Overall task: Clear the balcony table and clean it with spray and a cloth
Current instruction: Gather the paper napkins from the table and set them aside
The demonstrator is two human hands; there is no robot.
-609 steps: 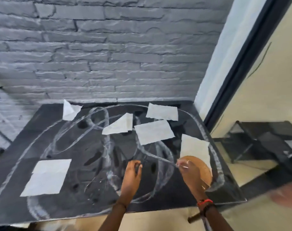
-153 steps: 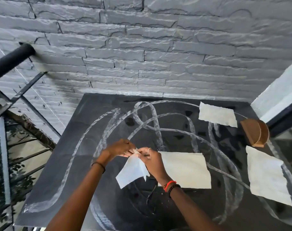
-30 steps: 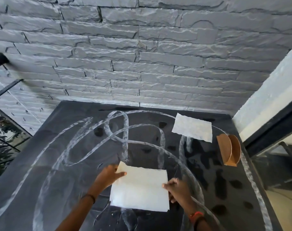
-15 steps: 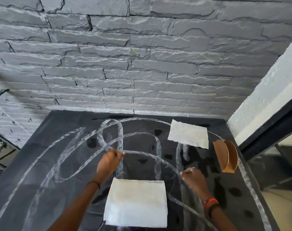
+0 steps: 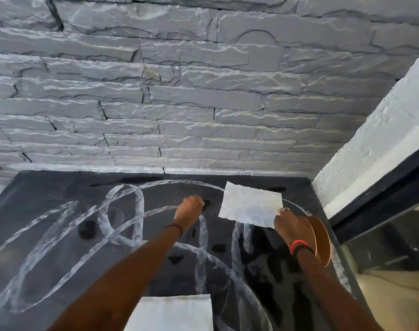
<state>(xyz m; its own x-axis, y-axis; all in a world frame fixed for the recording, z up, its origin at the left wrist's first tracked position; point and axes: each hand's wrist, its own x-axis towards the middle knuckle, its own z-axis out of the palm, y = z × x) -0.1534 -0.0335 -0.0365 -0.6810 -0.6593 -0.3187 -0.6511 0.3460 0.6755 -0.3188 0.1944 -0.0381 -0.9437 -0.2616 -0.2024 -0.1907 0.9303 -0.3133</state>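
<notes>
L hand (image 5: 189, 210) is hovering over the table (image 5: 48, 211), fingers curling in, nothing seen in it. Just right, the paper sheet (image 5: 250, 206) is sitting near the back edge; R hand (image 5: 287, 225) is pinching its near-right corner, beside the wooden holder (image 5: 322, 240).

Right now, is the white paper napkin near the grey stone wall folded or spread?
Spread out. The white paper napkin shows as one flat sheet; the right hand pinches its corner.

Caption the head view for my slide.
Right hand pinches a corner of the far paper napkin on the smeared black table; left hand close beside it.
</notes>
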